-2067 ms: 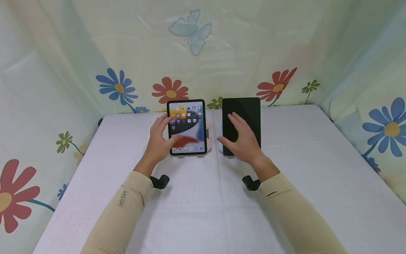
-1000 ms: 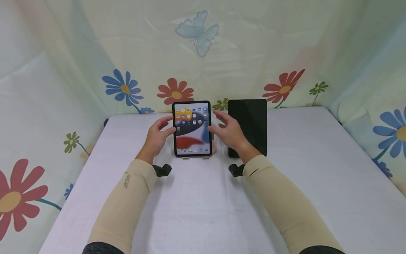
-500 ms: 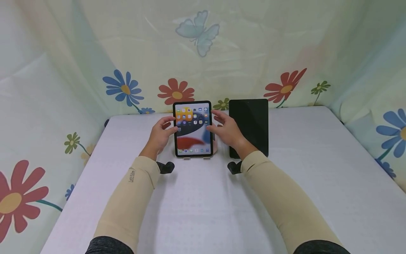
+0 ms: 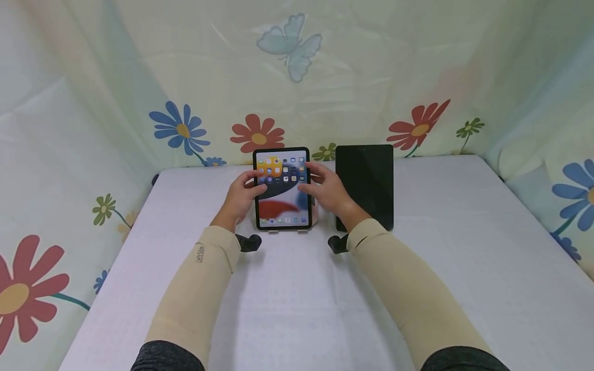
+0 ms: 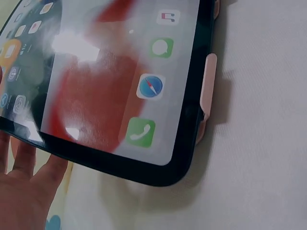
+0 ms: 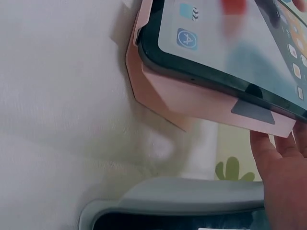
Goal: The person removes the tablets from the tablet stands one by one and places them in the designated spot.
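Note:
A tablet (image 4: 284,208) with a lit screen of app icons leans upright on a pink stand (image 6: 206,103), near the table's back edge. My left hand (image 4: 240,195) grips its left side, thumb over the front. In the left wrist view several fingers (image 5: 50,172) pass behind the frame. On the opposite side my right hand (image 4: 331,191) holds the right edge, its thumb on the screen and fingers reaching behind the stand in the right wrist view. Just right of that hand stands a second tablet (image 4: 366,178) with a dark screen, partly covered by my right wrist.
A white cloth covers the table (image 4: 297,304). Behind it hangs a curtain (image 4: 352,77) printed with flowers and a butterfly. The pink stand's small front lip (image 5: 208,86) supports the lit tablet. A pale grey-blue stand (image 6: 177,191) sits under the dark tablet.
Earlier each hand was in front of its own tablet. The right hand has since shifted left to the lit tablet, and both hands have closed in on its sides. Both tablets remain standing.

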The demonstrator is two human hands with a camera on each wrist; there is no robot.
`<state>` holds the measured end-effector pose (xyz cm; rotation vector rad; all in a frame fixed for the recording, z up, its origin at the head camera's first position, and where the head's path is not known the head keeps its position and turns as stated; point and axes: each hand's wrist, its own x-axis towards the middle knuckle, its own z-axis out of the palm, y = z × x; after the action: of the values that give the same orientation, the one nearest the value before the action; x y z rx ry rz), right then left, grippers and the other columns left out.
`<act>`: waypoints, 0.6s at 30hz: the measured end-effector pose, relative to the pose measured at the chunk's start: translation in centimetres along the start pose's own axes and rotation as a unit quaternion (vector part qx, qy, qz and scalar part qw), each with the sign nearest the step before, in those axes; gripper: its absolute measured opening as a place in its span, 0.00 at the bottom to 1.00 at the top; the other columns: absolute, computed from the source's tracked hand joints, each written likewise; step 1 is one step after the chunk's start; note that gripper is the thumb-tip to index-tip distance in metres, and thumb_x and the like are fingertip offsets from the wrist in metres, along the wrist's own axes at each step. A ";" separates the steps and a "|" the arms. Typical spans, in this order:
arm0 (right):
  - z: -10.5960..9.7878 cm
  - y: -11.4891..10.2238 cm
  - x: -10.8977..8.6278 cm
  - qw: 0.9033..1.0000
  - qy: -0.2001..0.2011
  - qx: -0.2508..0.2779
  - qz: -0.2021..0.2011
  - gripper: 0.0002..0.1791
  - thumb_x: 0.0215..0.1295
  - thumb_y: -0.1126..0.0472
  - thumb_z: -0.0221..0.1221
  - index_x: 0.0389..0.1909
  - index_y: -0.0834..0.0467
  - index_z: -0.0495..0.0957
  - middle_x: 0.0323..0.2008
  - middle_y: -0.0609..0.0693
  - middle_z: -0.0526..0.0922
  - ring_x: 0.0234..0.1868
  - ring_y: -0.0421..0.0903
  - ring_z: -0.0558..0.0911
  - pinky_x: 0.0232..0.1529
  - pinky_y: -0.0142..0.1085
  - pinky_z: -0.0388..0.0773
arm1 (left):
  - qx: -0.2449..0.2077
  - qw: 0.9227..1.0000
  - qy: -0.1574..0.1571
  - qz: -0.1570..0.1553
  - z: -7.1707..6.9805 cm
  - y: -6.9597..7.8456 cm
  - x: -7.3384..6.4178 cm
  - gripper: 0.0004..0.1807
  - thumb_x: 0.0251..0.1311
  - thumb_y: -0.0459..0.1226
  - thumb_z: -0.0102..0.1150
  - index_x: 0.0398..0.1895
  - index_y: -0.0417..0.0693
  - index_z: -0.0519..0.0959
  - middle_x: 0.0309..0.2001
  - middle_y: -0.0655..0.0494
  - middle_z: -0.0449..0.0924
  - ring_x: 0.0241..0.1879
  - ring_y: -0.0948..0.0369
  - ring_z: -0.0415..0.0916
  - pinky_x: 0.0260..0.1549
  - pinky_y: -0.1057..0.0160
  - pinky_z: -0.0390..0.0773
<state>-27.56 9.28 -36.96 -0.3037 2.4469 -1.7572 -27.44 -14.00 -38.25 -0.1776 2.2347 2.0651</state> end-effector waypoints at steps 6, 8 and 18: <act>0.4 0.2 0.3 1.000 0.008 0.009 0.007 0.34 0.69 0.57 0.63 0.74 0.52 0.64 0.72 0.56 0.64 0.67 0.57 0.69 0.64 0.50 0.70 | 0.005 1.000 -0.008 -0.003 0.5 0.1 0.0 0.23 0.70 0.33 0.59 0.66 0.52 0.72 0.70 0.51 0.63 0.67 0.51 0.63 0.63 0.55 0.71; 0.5 0.4 0.4 1.000 0.011 0.013 0.010 0.34 0.69 0.57 0.63 0.74 0.51 0.64 0.72 0.56 0.64 0.66 0.56 0.70 0.63 0.49 0.71 | 0.003 1.000 -0.009 -0.005 0.5 0.1 0.0 0.23 0.70 0.33 0.59 0.67 0.53 0.72 0.70 0.51 0.63 0.66 0.51 0.64 0.63 0.55 0.71; 0.7 0.4 0.7 0.998 0.021 0.050 0.024 0.33 0.70 0.57 0.62 0.74 0.51 0.64 0.72 0.57 0.64 0.66 0.56 0.69 0.65 0.49 0.70 | -0.006 1.000 -0.011 0.004 0.7 -0.1 0.3 0.22 0.70 0.31 0.58 0.66 0.49 0.72 0.71 0.50 0.63 0.67 0.52 0.63 0.63 0.57 0.70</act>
<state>-28.11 8.60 -37.54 -0.1973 2.3634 -1.8757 -27.71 -13.33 -38.45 -0.1472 2.2154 2.0746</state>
